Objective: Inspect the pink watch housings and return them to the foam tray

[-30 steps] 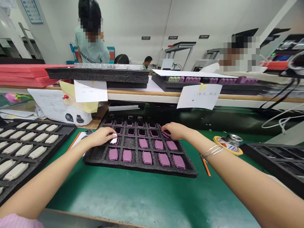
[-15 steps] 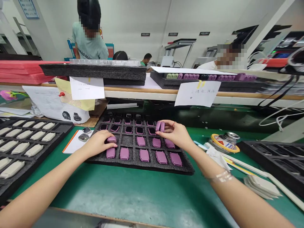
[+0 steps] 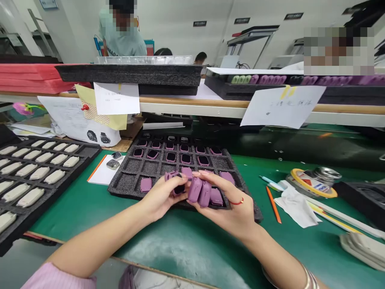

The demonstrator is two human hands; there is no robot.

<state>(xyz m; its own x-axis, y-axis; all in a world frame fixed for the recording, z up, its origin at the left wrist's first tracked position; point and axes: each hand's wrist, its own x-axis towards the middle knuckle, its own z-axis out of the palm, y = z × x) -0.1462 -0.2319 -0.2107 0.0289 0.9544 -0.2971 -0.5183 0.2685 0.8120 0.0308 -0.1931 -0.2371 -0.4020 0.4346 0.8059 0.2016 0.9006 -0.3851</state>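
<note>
In front of me lies a black foam tray (image 3: 124, 181) with compartments; some hold purple smartwatches with dark screens, and others hold pieces that show a plain purple face (image 3: 146, 184). My left hand (image 3: 161, 197) is closed on purple smartwatches (image 3: 179, 189), one with its dark face showing; their exact number is hidden by the fingers. My right hand (image 3: 237, 206) grips two purple watch cases (image 3: 200, 192) side by side between thumb and fingers. Both hands meet above the tray's near edge, the held pieces close together. Several compartments at the tray's left are bare.
Another foam tray (image 3: 78, 158) with pale watch-shaped pieces stands at the left. Two loose watches (image 3: 113, 164) rest by a white pad. To the right are an orange pen (image 3: 273, 204), a crumpled tissue (image 3: 297, 204) and a tape roll (image 3: 314, 184). A shelf (image 3: 192, 107) crosses behind; people are beyond it.
My hands have come together over the tray's near side. The left hand has lifted purple watches out of the left compartments; the right has carried its two watch cases left and toward me.
</note>
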